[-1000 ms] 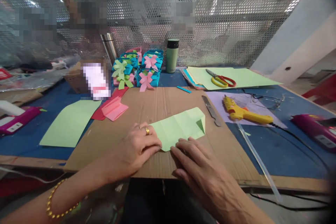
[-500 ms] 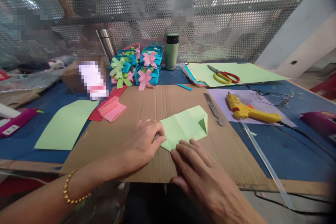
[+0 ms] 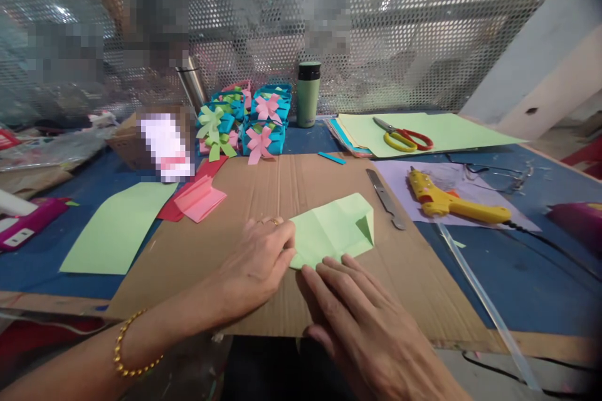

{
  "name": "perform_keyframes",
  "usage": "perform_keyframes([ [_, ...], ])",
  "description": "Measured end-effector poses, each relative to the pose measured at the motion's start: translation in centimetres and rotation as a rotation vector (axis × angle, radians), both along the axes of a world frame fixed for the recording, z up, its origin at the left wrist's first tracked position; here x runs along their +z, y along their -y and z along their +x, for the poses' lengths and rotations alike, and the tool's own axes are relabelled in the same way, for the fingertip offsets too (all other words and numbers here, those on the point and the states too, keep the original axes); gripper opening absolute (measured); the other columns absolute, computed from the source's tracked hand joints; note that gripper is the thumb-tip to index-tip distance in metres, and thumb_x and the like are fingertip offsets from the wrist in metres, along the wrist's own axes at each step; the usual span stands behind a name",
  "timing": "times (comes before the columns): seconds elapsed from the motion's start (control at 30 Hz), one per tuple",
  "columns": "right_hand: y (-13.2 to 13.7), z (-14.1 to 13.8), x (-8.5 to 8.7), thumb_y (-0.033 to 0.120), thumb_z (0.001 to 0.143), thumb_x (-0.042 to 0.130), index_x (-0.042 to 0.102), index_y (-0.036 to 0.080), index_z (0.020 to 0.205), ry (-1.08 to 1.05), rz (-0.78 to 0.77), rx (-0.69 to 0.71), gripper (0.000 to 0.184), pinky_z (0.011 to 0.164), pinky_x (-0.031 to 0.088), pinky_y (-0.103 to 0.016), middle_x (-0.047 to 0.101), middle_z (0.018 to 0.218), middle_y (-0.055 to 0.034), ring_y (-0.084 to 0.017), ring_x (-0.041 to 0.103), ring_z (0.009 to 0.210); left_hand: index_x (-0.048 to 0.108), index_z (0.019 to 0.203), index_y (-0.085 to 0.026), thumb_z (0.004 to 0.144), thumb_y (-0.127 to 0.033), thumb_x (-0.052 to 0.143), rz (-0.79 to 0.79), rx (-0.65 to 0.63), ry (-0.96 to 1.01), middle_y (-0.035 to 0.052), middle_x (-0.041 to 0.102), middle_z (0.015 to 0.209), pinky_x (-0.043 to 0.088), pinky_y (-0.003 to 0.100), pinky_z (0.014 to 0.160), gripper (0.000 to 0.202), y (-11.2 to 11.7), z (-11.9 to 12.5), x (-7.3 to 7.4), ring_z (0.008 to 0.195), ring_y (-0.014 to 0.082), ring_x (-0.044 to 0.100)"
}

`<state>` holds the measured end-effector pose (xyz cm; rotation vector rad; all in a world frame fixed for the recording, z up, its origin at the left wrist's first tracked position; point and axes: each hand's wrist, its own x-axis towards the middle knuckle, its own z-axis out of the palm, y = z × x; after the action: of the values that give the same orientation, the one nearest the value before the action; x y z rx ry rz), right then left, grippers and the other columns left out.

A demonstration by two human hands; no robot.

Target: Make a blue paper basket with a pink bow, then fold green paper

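A folded light green paper (image 3: 333, 229) lies on the brown cardboard sheet (image 3: 254, 188), with creases across it and a raised corner flap at its right. My left hand (image 3: 266, 254) is closed on the paper's left end, thumb and fingers pinching the edge. Along the near edge, my right hand (image 3: 362, 301) rests with its fingers stretched out and fingertips pressing the paper down. The underside of the paper and part of its left end are hidden by my hands. A flat metal blade (image 3: 385, 198) lies just right of the paper.
Folded pink paper (image 3: 201, 197) and a green sheet (image 3: 117, 229) lie left. At the right are a yellow glue gun (image 3: 451, 197) with its glue stick and cord, and scissors (image 3: 404, 136) on stacked paper. Paper-flower baskets (image 3: 261, 116) and a green tumbler (image 3: 308, 95) stand behind.
Both hands stay on the green paper with only slight finger shifts; the paper's near left corner looks tucked in more. The whole view has shifted a little.
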<state>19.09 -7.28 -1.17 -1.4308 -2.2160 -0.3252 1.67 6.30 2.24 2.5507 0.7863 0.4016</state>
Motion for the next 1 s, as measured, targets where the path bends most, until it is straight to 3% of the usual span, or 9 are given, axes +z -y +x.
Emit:
perform_keyframes([
  [0.2,-0.28,-0.17,-0.03,0.035,0.105,0.045,0.063,0.011,0.131,-0.003,-0.016,0.011,0.04,0.103,0.057,-0.051,0.071,0.118,-0.0111,-0.028,0.064,0.118,0.046,0.083,-0.021,0.096,-0.011,0.05,-0.022,-0.01,0.043,-0.0024,0.056,0.086,0.032,0.037,0.076,0.016,-0.15,-0.23,-0.24,0.081,0.0183,0.047],
  [0.43,-0.28,-0.19,-0.22,0.033,0.104,0.047,0.056,0.009,0.14,0.075,-0.048,0.006,0.045,0.106,0.055,-0.053,0.068,0.127,-0.0134,-0.031,0.061,0.123,0.045,0.083,-0.021,0.096,-0.011,0.044,-0.004,0.006,-0.001,-0.002,0.054,0.085,0.031,0.038,0.075,0.017,-0.09,0.0,-0.09,0.079,0.0184,0.045],
  [0.67,-0.32,-0.23,-0.24,0.031,0.105,0.044,0.056,0.003,0.138,0.112,-0.025,0.006,0.045,0.102,0.057,-0.055,0.068,0.123,-0.0164,-0.033,0.062,0.121,0.045,0.084,-0.021,0.097,-0.013,0.042,0.026,0.014,-0.031,-0.0009,0.053,0.086,0.031,0.038,0.075,0.016,0.03,0.04,-0.25,0.079,0.0192,0.044],
  [1.0,-0.36,-0.4,-0.44,0.03,0.105,0.042,0.058,0.007,0.137,0.09,-0.048,-0.008,0.042,0.106,0.053,-0.056,0.068,0.123,-0.0143,-0.032,0.061,0.122,0.046,0.084,-0.021,0.095,-0.012,0.046,0.016,0.015,-0.007,-0.0011,0.056,0.085,0.033,0.038,0.074,0.015,-0.25,-0.02,-0.19,0.08,0.0192,0.047],
])
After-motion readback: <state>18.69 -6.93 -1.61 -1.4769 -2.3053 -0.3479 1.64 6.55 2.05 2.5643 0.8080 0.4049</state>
